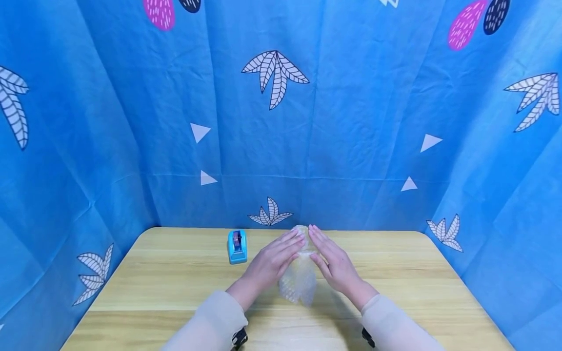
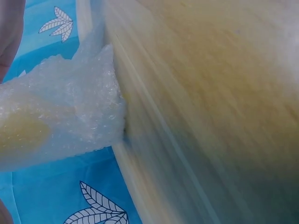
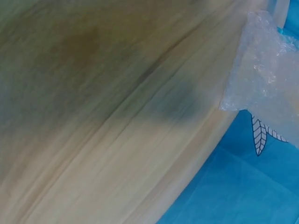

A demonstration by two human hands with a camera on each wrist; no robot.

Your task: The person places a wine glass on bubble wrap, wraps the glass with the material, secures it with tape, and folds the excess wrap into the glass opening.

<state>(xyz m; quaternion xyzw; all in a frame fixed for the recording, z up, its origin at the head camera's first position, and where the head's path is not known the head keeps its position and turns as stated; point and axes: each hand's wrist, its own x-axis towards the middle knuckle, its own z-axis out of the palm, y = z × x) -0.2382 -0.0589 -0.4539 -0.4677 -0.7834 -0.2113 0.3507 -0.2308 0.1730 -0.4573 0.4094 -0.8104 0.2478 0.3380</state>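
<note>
A piece of clear bubble wrap (image 1: pixel 298 282) is between the two hands near the table's back edge. Something yellowish shows blurrily through it in the left wrist view, where the bubble wrap (image 2: pixel 88 98) looks wrapped round it; its kind cannot be told. On the left side, my left hand (image 1: pixel 273 258) lays extended fingers against the upper part of the wrap. Opposite it, my right hand (image 1: pixel 335 261) has its fingers straight along the right side, thumb toward the middle. The right wrist view catches only the crinkled lower end of the bubble wrap (image 3: pixel 261 70).
To the left of the hands, a blue tape dispenser (image 1: pixel 237 247) stands near the back edge of the wooden table (image 1: pixel 175 282). A blue patterned curtain (image 1: pixel 351 122) hangs behind the table and along both sides.
</note>
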